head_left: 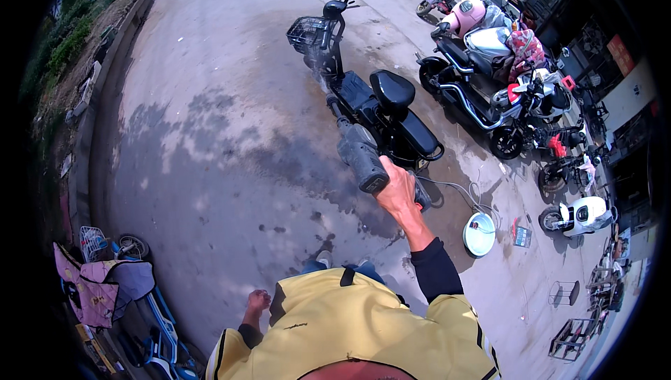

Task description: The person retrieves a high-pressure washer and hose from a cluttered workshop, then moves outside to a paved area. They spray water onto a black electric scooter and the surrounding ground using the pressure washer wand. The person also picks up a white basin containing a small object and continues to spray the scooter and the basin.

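Observation:
My right hand [397, 186] is wrapped around the handle of a grey-black cordless pressure washer gun [361, 153]. The gun's nozzle points away from me at a black electric scooter [397, 89], and a pale mist of spray shows near the scooter's front. A wire basket [307, 34] is fixed at the scooter's handlebar. From the gun a thin hose [458, 188] runs across the wet ground to a light blue basin [479, 235] on the right. Down at my left side hangs my left hand [258, 300], its fingers curled in and nothing visible in them.
Several parked scooters line the right side, including a black one [461, 93] and a white one [589, 215]. A metal rack [573, 339] stands near right. A scooter with a pink cover [94, 282] is at lower left. A kerb [105, 93] borders plants on the left.

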Demonstrator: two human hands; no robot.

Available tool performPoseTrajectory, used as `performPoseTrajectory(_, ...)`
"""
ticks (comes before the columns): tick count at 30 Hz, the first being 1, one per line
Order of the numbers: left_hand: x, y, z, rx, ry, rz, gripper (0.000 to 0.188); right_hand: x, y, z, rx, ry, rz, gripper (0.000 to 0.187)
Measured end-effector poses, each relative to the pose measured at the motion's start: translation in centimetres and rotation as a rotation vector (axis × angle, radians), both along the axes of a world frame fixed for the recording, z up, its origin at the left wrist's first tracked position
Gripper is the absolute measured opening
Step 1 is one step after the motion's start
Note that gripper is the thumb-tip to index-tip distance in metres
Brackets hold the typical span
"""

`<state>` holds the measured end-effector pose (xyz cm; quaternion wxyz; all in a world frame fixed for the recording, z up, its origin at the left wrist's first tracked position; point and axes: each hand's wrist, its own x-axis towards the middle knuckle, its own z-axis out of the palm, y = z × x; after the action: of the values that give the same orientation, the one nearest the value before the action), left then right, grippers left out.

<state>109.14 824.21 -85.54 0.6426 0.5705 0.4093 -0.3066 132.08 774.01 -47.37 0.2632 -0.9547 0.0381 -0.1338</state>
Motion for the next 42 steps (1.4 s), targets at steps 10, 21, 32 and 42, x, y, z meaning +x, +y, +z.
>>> performPoseTrajectory(10,1.9,3.0,-2.1,-0.143,-0.032,-0.019,0.005,1.3,0.2,0.3,0.048,-0.1,-0.049,0.035)
performPoseTrajectory(21,6.1,0.6,-0.5,0.276,-0.23,-0.965,0.016,-12.0,-4.2,-5.3,0.654,0.073,-0.266,0.037)
performPoseTrajectory(32,21.0,-10.3,0.8,-0.133,0.253,-0.783,0.021,-42.2,-10.3,-9.0,0.932,-0.22,-1.052,0.035)
performPoseTrajectory(42,17.4,-48.7,1.5,0.074,-0.2,-1.214,0.03,-58.9,-19.1,-8.4,0.915,-0.647,-1.587,0.025)
